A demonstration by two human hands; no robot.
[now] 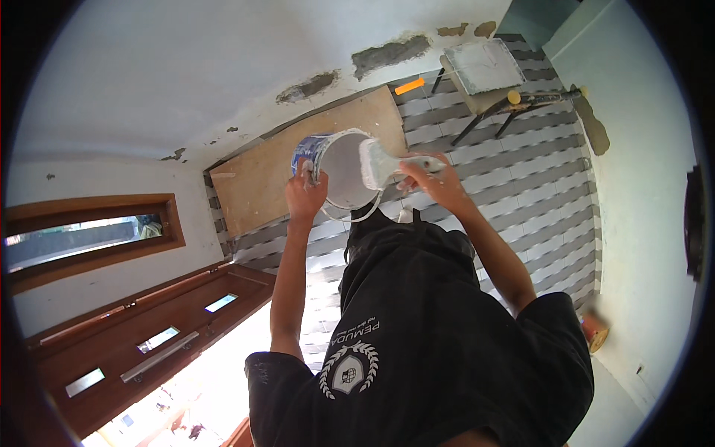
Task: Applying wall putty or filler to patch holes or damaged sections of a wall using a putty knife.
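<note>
My left hand (306, 194) grips the side of a blue and white paint bucket (304, 150), which is tilted so its pale inside shows. White smears cover its rim, and a thin handle hangs below it. In my right hand (436, 182) is a wide paintbrush (383, 165), held by its white-smeared handle. The brush head is coated white and stands over the right part of the bucket's mouth. Whether the bristles touch the rim I cannot tell. White spots mark the fingers of both hands.
Under the bucket a brown board (257, 179) lies on the grey and white tiled floor (521, 216). A stool with a white-smeared top (485, 67) stands far right, near an orange object (410, 86). The far wall (223, 82) has bare grey patches. A wooden door (149, 339) is at left.
</note>
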